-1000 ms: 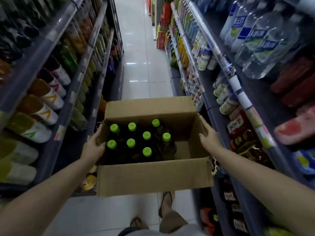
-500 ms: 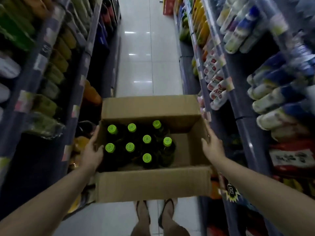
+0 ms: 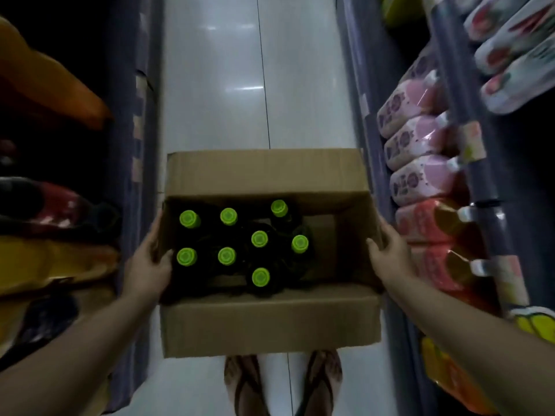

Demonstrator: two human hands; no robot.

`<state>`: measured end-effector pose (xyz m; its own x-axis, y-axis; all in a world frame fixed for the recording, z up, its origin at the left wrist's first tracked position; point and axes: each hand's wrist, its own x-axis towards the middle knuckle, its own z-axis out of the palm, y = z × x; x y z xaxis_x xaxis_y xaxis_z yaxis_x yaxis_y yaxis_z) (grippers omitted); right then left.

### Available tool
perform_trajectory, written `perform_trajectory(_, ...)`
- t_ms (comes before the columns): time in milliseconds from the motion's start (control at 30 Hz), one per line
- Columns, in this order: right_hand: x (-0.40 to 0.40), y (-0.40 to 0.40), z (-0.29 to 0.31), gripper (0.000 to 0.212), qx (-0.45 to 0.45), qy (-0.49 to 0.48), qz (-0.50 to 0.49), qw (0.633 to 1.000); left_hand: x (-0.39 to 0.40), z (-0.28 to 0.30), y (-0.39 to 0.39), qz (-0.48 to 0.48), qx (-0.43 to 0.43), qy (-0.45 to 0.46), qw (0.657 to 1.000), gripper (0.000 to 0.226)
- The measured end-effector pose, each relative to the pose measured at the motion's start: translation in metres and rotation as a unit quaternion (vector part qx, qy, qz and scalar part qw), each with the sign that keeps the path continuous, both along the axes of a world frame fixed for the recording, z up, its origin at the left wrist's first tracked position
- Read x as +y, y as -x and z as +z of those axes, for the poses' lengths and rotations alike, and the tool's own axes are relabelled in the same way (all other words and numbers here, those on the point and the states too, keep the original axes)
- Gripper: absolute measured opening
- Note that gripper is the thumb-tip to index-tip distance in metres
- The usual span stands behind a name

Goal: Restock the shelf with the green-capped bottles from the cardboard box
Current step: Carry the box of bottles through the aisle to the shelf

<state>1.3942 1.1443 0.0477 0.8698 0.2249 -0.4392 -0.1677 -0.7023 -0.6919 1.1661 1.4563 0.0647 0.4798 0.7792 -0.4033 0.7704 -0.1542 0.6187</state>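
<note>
The left hand grips the left wall of the cardboard box, fingers curled over its edge. Eight green-capped bottles stand inside, toward the left. The right hand grips the right wall. This seems the carrying step; next the box must be set down near the right shelf.

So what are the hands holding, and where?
The cardboard box: left hand grips its left wall, right hand its right wall.

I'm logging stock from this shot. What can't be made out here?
Head view:
- Bottles: labels and bodies dark; only green caps show.
- Cardboard box: underside hidden by its own walls.
- Shelf packs: print blurred.
- Left shelf: goods dark and blurred.
</note>
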Motion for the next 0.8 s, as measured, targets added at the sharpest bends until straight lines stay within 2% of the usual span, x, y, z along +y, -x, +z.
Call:
perform_trajectory(200, -0.01, -0.003, -0.063, 0.059, 0.011, 0.015, -0.005, 1.0, -0.017, -0.071, -0.017, 0.001, -0.031, 0.042, 0.999, 0.077)
perform_trajectory(300, -0.012, -0.005, -0.083, 0.058, 0.017, 0.022, -0.007, 1.0, -0.025, -0.092, -0.018, 0.006, -0.018, 0.044, 0.999, 0.076)
perform_trajectory(667, -0.017, 0.003, -0.12, 0.056, 0.019, 0.033, -0.015, 0.999, -0.037, -0.133, 0.0, -0.021, -0.003, 0.025, 0.999, 0.077)
perform_trajectory(800, -0.018, 0.011, -0.123, 0.056, 0.012, 0.046, -0.034, 0.998, -0.046, -0.137, 0.005, -0.001, -0.013, 0.01, 1.0, 0.076)
